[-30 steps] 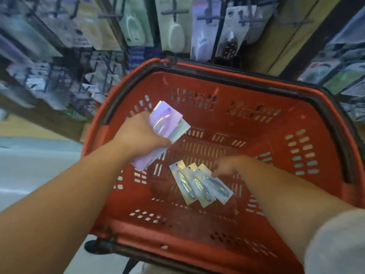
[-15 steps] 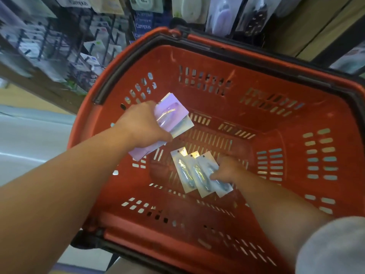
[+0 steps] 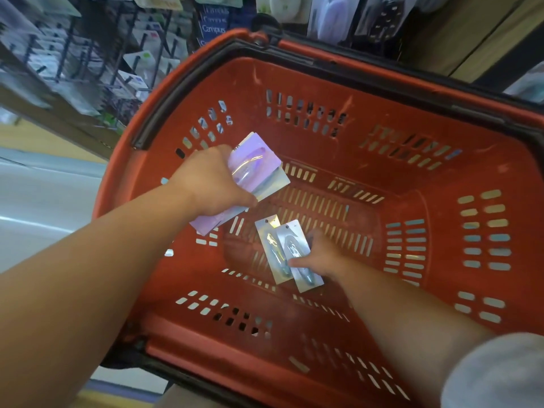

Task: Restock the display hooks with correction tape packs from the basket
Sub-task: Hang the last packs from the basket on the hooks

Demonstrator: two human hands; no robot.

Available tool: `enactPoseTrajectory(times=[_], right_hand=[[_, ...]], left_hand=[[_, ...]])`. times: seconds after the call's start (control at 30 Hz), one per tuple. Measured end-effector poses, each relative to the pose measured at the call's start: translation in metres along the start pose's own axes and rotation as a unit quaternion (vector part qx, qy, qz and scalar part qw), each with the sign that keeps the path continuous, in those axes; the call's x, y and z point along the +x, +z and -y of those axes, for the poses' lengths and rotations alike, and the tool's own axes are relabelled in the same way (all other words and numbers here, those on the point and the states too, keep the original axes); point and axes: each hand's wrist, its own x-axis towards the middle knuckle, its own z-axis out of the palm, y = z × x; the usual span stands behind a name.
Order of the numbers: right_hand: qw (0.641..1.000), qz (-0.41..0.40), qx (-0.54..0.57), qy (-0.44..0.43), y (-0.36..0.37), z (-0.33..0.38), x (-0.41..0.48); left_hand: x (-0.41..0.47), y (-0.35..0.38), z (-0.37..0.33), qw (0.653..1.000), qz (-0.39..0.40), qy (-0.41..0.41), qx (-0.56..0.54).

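A red plastic basket (image 3: 441, 160) fills the view below me. My left hand (image 3: 212, 184) grips a stack of shiny correction tape packs (image 3: 259, 169) above the basket's left side. On the basket floor lie a few more silver packs (image 3: 270, 251), overlapping. My right hand (image 3: 321, 257) reaches down to them and pinches the rightmost pack (image 3: 297, 257), thumb on top and fingers under its right edge. That pack sits lifted over its neighbour.
Display hooks with hanging stationery packs (image 3: 141, 63) stand beyond the basket at the top left, and more carded items (image 3: 379, 16) hang at the top centre. A pale floor (image 3: 44, 201) shows at the left.
My right hand came down onto the packs on the basket floor and took hold of the rightmost one, sliding it over the others. The left hand kept its stack.
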Motion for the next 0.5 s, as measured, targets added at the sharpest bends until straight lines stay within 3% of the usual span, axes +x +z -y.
enactPoseTrajectory(times=[0.33,0.5], right_hand=[[0.997,-0.001,-0.062,0.048,0.005,0.018,0.003],[0.998,-0.005,-0.035,0.057,0.002,0.023,-0.001]], left_hand=[[0.006,-0.001,-0.002,1.0,-0.002,-0.01,-0.023],[0.007,0.0,0.0,1.0,0.0,-0.007,-0.023]])
